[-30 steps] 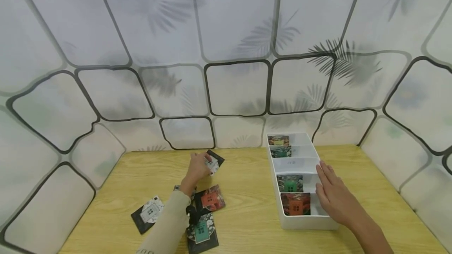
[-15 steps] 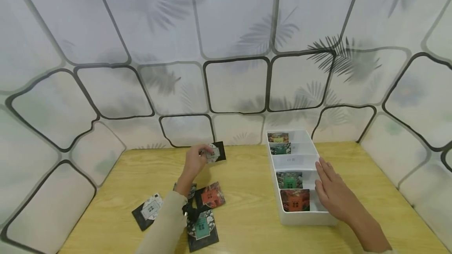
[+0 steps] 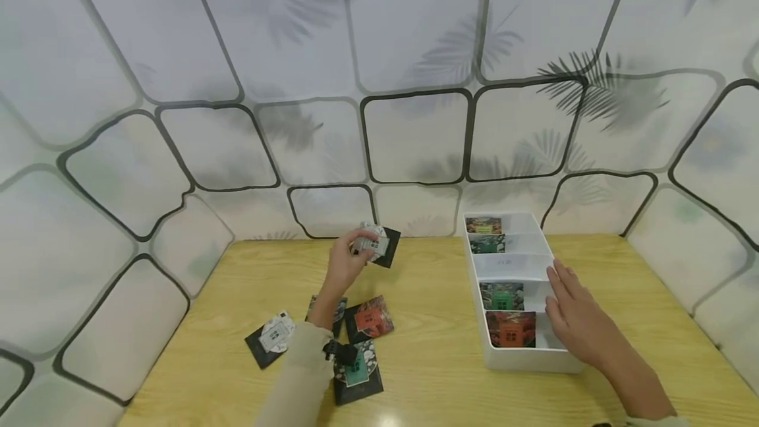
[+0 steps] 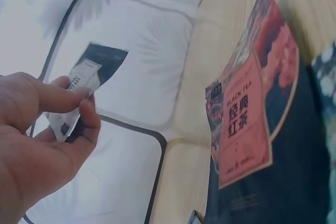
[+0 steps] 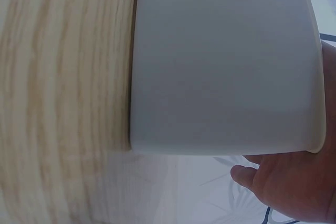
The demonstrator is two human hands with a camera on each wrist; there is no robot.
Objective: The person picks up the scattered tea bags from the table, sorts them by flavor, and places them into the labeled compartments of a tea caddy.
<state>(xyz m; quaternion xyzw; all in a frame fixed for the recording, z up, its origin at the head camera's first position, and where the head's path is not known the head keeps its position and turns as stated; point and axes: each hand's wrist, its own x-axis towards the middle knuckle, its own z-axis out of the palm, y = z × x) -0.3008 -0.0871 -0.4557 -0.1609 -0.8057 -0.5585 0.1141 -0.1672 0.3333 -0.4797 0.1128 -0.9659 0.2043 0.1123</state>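
While the left hand holds the pale-label sachet up at the far side of the table, grip looks like the main thing to watch. Thumb and fingers are curled to a narrow pinch on the printed end; the dark end sticks out free to the right. Left wrist view shows the sachet bent a bit between them, so I'd go light, just enough to stop slip, and keep the label uncreased. Right hand has fingers mostly straight, resting along the right rim of the white box, gripping nothing that I can see; that's decent steadying, but I'd press gently so the box doesn't skid left. Packets sit upright at the left side of four compartments, so I'd leave those undisturbed. A second pale-label packet lies near left, with the red packet and green packet right of it; best to carry the forearm high over these. One more is partly hidden by the wrist; can't read it.
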